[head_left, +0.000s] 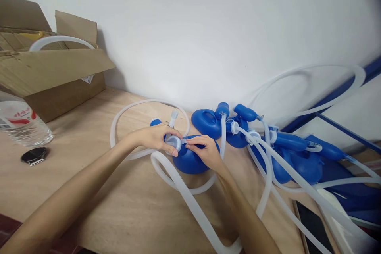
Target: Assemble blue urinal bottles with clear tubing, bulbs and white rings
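Carefully, a round clear cap (173, 142) was held by the left hand (159, 138), with the thumb on the near side and the fingers curled over the far side. A small clear tab (184, 141), right beside the cap, was pinched by the right hand (206, 151), whose thumb and fingers were kept close together. Under both hands, a big blue bottle (190, 163) was set on the wooden table (119, 210), near the middle. Whether the cap was joined to the bottle could not be told, since that spot was covered by the fingers.

A long white tube (190, 202) was looped on the table in front of the bottle (it was bumpy along one part). Behind the left hand, a little clear plug (173, 116) was seen poking up. To the right, more blue bottles (208, 124) were bunched together, with pale tubes (297, 166) crossed over them. A dark phone (314, 226) was laid near those tubes.

On the left, a bent white tube (61, 39) was held in an open cardboard box (68, 95). A water bottle (25, 123) was placed before the box, and a black watch (34, 155) was left just beside it.
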Action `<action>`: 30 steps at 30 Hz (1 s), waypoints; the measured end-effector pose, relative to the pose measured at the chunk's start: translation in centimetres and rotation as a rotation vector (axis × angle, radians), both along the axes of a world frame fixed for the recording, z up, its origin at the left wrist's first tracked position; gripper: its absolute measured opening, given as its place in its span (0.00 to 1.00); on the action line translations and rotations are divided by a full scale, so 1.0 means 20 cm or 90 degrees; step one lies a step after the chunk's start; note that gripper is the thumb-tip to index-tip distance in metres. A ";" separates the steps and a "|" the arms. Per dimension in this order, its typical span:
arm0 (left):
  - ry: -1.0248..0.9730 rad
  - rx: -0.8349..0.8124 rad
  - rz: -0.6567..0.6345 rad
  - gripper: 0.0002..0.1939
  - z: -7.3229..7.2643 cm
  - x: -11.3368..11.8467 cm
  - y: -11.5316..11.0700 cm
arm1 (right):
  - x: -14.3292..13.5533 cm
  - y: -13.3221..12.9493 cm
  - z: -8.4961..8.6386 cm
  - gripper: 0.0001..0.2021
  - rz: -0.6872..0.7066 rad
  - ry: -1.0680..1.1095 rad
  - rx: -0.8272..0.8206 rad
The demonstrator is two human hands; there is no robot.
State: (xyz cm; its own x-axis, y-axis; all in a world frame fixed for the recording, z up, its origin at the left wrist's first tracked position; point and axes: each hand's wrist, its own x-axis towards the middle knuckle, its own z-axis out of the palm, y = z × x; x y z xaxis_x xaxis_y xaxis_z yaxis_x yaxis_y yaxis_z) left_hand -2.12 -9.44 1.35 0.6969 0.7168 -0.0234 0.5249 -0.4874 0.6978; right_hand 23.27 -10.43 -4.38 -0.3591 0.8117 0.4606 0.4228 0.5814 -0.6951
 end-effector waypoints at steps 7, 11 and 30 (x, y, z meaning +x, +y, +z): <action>0.049 0.051 -0.010 0.30 0.03 -0.01 -0.01 | -0.01 -0.03 -0.07 0.08 -0.008 0.023 0.130; 0.074 0.089 -0.009 0.29 0.05 -0.01 -0.03 | -0.04 -0.09 -0.10 0.13 -0.033 -0.015 0.210; 0.100 0.107 0.012 0.31 0.05 0.02 -0.05 | -0.09 -0.20 -0.12 0.22 -0.076 -0.118 0.232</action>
